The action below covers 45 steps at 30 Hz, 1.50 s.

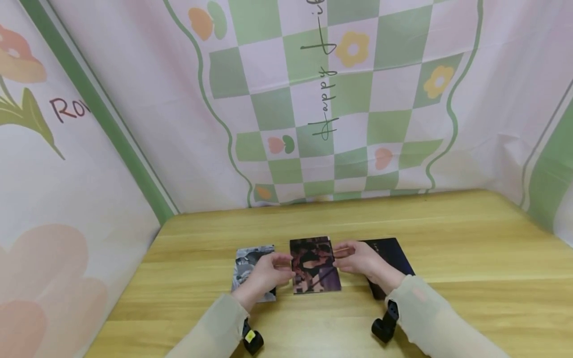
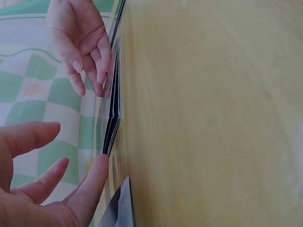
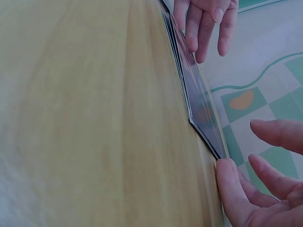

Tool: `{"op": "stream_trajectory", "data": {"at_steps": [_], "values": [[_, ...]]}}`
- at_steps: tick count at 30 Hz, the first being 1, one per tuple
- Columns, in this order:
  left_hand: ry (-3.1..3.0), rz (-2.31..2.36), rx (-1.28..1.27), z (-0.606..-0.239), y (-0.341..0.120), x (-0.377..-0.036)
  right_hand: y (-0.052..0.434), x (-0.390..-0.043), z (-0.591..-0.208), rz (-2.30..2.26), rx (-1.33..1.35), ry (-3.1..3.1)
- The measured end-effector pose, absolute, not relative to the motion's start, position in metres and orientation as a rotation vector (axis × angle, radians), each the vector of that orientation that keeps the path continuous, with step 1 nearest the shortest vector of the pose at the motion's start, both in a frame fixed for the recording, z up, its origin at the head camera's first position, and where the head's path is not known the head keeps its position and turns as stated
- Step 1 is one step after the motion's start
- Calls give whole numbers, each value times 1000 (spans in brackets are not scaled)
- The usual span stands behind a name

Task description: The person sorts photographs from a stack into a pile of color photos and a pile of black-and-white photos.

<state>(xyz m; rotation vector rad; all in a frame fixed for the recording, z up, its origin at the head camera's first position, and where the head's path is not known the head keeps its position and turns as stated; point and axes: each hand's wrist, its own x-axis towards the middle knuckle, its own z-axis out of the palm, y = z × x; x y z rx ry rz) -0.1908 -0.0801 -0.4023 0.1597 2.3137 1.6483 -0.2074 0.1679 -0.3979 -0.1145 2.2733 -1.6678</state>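
1. Picture stack (image 1: 313,266) is lying, in the head view, between the two hands, well in from the far edge of the desk (image 1: 215,226), its longer axis running roughly toward that edge. The left hand (image 1: 267,272) is touching its left side and the right hand (image 1: 363,258) its right, neither being clearly nearer. Both are extending relaxed fingers without gripping. Its top is showing dark brown, pinkish and purple patches. A grey picture card (image 1: 241,268) is lying partly beneath the left hand, a dark card (image 1: 394,251) beside the right.

2. In the left wrist view, one left fingertip is meeting a stack corner; the edge is showing thin, dark, slightly parted layers.

3. In the right wrist view, one right fingertip is touching another corner; the top is looking glossy.
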Motion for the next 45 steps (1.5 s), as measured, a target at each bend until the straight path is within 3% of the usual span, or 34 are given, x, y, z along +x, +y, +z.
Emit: {"op": "stream_trajectory", "data": {"at_steps": [45], "values": [[2219,1890,89,-405,-83,-190,160,-205,-399,-1795,-91,2249]]}}
